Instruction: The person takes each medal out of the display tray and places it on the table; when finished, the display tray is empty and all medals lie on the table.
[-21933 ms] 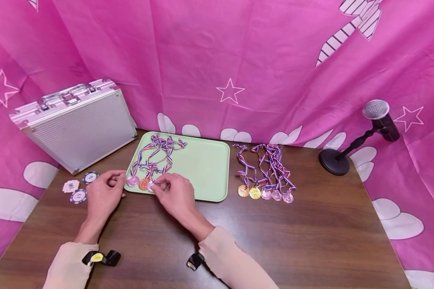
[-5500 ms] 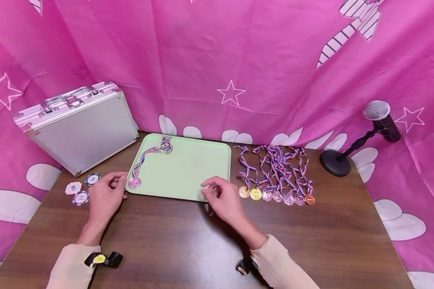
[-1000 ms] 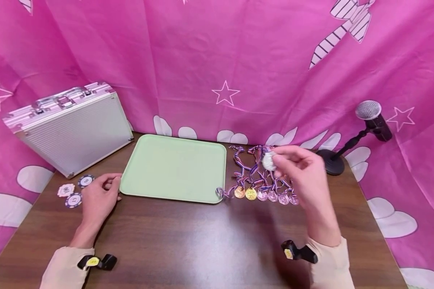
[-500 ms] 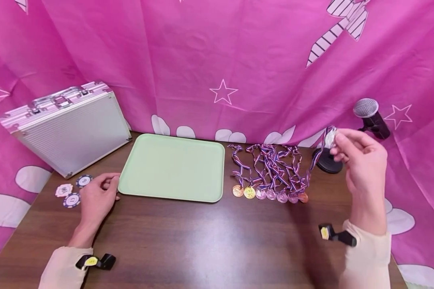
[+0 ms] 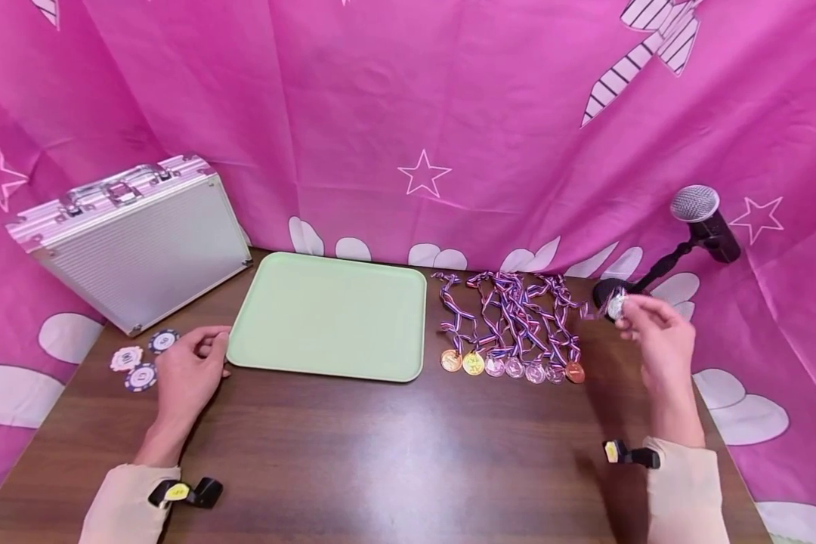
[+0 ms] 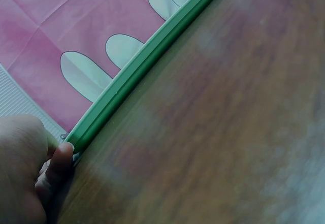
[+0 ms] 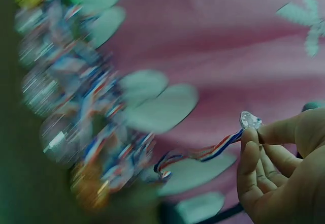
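My right hand (image 5: pixel 663 340) pinches a silver medal (image 5: pixel 616 304) between thumb and fingers, just right of a row of medals (image 5: pixel 514 367) and in front of the microphone stand's base. In the right wrist view, the medal's red, white and blue ribbon (image 7: pixel 218 148) trails off to the left. The row has gold, silver and bronze-coloured discs lined up at the front, with tangled ribbons behind. At the front left corner of the green tray (image 5: pixel 329 313), my left hand (image 5: pixel 192 370) pinches the rim with curled fingers. The tray's surface is bare.
Several poker chips (image 5: pixel 140 376) lie left of my left hand. Behind them stands a silver aluminium case (image 5: pixel 143 257). A microphone (image 5: pixel 703 215) on a black stand is at the back right. A pink curtain (image 5: pixel 353 136) hangs behind the table (image 5: pixel 381 453).
Medals have gone from the tray to the row, which has grown rightward. My right hand has carried the silver medal right past the row, then lowered it. My left hand stays at the tray corner.
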`<state>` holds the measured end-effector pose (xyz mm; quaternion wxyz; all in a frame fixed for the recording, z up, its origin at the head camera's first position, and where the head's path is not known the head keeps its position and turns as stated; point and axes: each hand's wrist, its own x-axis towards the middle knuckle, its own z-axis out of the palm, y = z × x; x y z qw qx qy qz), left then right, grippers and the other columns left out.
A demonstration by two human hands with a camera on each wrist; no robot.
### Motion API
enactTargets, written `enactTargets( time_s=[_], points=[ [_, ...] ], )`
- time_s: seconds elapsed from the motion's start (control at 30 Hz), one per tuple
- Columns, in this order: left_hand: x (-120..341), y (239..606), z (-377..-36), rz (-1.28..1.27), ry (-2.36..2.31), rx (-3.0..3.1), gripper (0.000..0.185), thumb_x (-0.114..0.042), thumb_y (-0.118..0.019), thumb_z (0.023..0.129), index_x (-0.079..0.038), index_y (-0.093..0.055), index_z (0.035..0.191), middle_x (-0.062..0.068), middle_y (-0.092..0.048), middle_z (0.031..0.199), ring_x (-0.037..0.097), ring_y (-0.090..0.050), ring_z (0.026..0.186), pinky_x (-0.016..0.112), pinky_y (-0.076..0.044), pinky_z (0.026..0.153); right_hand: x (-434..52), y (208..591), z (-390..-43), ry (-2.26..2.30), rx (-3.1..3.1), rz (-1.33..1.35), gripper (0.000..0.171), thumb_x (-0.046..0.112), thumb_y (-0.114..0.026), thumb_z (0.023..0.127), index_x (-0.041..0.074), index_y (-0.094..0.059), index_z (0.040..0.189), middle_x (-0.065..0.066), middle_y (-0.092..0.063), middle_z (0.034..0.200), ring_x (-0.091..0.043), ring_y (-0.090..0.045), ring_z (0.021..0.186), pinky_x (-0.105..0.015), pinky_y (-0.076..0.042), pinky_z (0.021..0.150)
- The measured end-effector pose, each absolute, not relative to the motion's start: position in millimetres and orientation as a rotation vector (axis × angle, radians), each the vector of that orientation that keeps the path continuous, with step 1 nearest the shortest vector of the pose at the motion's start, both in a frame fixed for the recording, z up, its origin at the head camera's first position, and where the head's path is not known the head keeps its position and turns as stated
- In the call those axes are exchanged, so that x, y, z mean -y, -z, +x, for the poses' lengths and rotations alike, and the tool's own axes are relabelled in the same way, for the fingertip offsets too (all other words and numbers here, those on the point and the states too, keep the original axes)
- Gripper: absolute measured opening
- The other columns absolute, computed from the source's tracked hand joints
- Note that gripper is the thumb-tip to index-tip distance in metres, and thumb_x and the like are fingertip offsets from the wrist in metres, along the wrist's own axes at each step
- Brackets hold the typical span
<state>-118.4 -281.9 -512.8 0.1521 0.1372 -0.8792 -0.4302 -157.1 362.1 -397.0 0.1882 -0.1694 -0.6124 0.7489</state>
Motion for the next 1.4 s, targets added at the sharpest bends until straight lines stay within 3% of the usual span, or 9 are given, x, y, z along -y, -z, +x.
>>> enactTargets(
  time_s=[0.17, 0.3, 0.47, 0.53, 0.63, 1.07, 1.4],
  points=[
    [284.6, 511.3, -117.3, 0.4, 1.226, 2.53, 0.034, -0.026, -0.065, 0.112, 0.0, -0.079, 0.128, 0.019, -0.077, 0.091, -0.001, -0.064, 0.053, 0.014, -0.054, 0.053, -377.6, 434.3, -141.4, -2.024, 2.021, -0.594, 0.033, -0.004, -0.069, 0.105, 0.021, -0.083, 0.087, 0.006, -0.076, 0.073, -0.005, -0.07, 0.059, -0.017, -0.058, 0.055],
    [287.0, 510.9, -116.0, 0.421, 1.213, 2.536, 0.034, -0.025, -0.065, 0.112, 0.001, -0.079, 0.128, 0.019, -0.076, 0.09, -0.002, -0.064, 0.053, 0.014, -0.054, 0.052, -383.1, 453.3, -131.4, -1.938, 2.216, -0.582, 0.029, -0.001, -0.069, 0.106, 0.02, -0.081, 0.09, 0.009, -0.075, 0.073, -0.003, -0.07, 0.061, -0.017, -0.059, 0.058],
    [287.4, 511.7, -115.9, 0.414, 1.209, 2.542, 0.034, -0.026, -0.065, 0.112, 0.001, -0.079, 0.128, 0.017, -0.076, 0.09, -0.002, -0.064, 0.054, 0.014, -0.054, 0.053, -388.0, 472.3, -120.8, -1.78, 2.434, -0.589, 0.01, -0.001, -0.069, 0.106, -0.003, -0.078, 0.108, 0.013, -0.074, 0.074, -0.003, -0.071, 0.063, -0.019, -0.061, 0.06],
    [287.0, 512.1, -116.3, 0.412, 1.214, 2.538, 0.034, -0.026, -0.065, 0.112, 0.0, -0.079, 0.127, 0.017, -0.076, 0.089, -0.002, -0.064, 0.054, 0.014, -0.054, 0.052, -389.3, 478.3, -117.7, -1.708, 2.519, -0.589, 0.019, 0.001, -0.071, 0.106, -0.014, -0.073, 0.117, 0.014, -0.074, 0.075, -0.003, -0.07, 0.064, -0.02, -0.062, 0.061],
    [286.5, 512.0, -116.6, 0.416, 1.216, 2.534, 0.034, -0.026, -0.065, 0.112, 0.0, -0.08, 0.127, 0.016, -0.076, 0.088, -0.002, -0.064, 0.053, 0.014, -0.054, 0.052, -389.8, 484.3, -115.7, -1.599, 2.61, -0.575, 0.035, 0.004, -0.075, 0.105, -0.02, -0.067, 0.128, 0.013, -0.073, 0.075, -0.001, -0.069, 0.065, -0.02, -0.062, 0.062],
    [284.5, 512.1, -117.6, 0.433, 1.239, 2.529, 0.033, -0.026, -0.065, 0.111, -0.001, -0.08, 0.127, 0.016, -0.075, 0.088, 0.0, -0.065, 0.054, 0.015, -0.055, 0.052, -383.7, 488.2, -115.5, -1.129, 2.756, -0.585, 0.029, 0.018, -0.084, 0.1, -0.006, -0.079, 0.115, 0.003, -0.076, 0.076, -0.001, -0.063, 0.055, -0.02, -0.052, 0.051],
    [282.4, 514.0, -119.7, 0.438, 1.256, 2.525, 0.032, -0.024, -0.065, 0.112, 0.0, -0.079, 0.127, 0.017, -0.076, 0.089, 0.001, -0.065, 0.054, 0.016, -0.055, 0.052, -381.6, 484.2, -111.2, -1.194, 2.704, -0.608, 0.032, 0.019, -0.081, 0.103, -0.006, -0.075, 0.121, 0.006, -0.074, 0.076, 0.001, -0.064, 0.058, -0.018, -0.054, 0.053]
  ],
)
